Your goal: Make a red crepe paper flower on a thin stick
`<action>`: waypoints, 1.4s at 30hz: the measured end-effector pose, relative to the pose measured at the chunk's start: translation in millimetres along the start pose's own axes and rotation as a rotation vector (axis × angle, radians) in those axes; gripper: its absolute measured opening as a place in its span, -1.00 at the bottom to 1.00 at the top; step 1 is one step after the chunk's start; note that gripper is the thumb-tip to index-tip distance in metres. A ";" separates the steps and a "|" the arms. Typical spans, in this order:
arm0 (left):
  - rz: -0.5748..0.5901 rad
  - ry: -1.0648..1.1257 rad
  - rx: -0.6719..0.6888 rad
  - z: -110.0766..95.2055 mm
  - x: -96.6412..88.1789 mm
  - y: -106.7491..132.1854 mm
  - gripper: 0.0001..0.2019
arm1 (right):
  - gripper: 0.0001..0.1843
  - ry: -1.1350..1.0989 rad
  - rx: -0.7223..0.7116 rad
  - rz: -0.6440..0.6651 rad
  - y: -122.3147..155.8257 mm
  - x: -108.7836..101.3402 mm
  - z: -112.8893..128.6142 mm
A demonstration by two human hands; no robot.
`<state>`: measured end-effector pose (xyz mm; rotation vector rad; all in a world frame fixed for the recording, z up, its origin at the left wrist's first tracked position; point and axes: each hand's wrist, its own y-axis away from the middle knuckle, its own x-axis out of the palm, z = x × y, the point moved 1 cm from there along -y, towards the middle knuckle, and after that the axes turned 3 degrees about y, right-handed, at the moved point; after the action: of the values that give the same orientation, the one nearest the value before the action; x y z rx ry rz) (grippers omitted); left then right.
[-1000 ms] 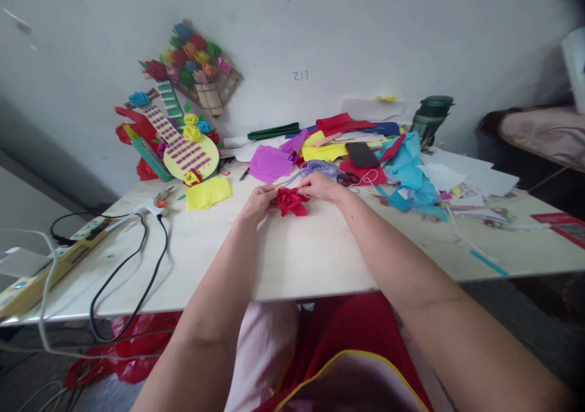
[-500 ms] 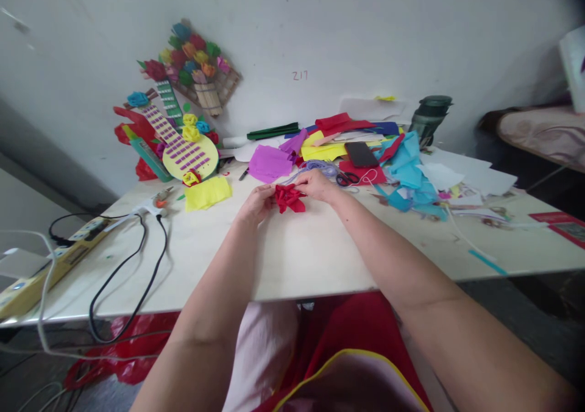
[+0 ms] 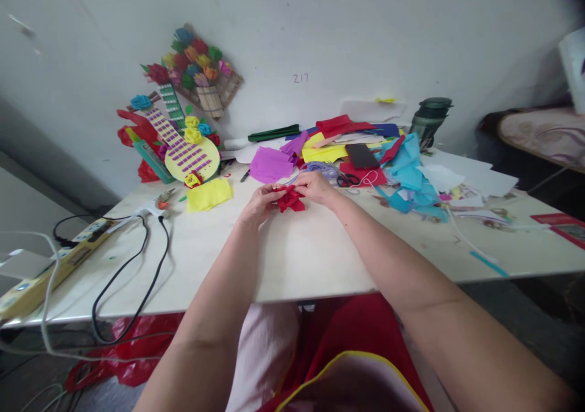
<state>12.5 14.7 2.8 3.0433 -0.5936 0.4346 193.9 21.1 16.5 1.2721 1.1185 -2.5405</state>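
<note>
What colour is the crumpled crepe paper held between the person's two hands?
Red; the crumpled crepe paper shows best in the head view.

Crumpled paper (image 3: 289,200): red, plain. Flat sheet (image 3: 270,164): purple. Square sheet (image 3: 209,194): yellow. Paper heap (image 3: 406,162): turquoise. Phone (image 3: 361,155): black. Bottle (image 3: 428,119): dark green. Guitar model (image 3: 192,156): yellow body, purple stripes. Table (image 3: 320,253): pale beige. Cable (image 3: 132,278): black.

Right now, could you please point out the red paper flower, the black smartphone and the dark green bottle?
red paper flower (image 3: 290,200), head view, middle folds
black smartphone (image 3: 361,155), head view, screen centre
dark green bottle (image 3: 426,127), head view, its body
</note>
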 end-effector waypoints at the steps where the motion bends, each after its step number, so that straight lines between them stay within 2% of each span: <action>1: -0.005 -0.027 0.007 0.3 0.1 0.2 -0.66 | -0.80 0.003 0.001 0.003 0.3 -0.5 0.3; 4: -0.010 -0.063 0.021 0.7 1.3 0.6 -0.59 | -0.79 0.005 0.005 0.011 0.8 -2.4 0.7; 11: 0.062 -0.073 0.078 0.2 6.2 0.8 -0.52 | -0.78 -0.012 0.021 0.022 0.8 -4.6 -3.5; 25: -0.036 -0.113 0.126 3.2 6.5 -3.7 -0.63 | -0.78 -0.044 0.056 0.043 2.7 -8.3 -0.1; 42: -0.151 -0.052 0.126 -0.4 3.2 -2.4 -0.67 | -0.71 0.084 0.137 0.027 6.0 -15.3 -7.8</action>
<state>16.2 15.8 4.1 3.1985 -0.3458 0.4031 211.3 18.2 21.1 1.4270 0.9488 -2.6066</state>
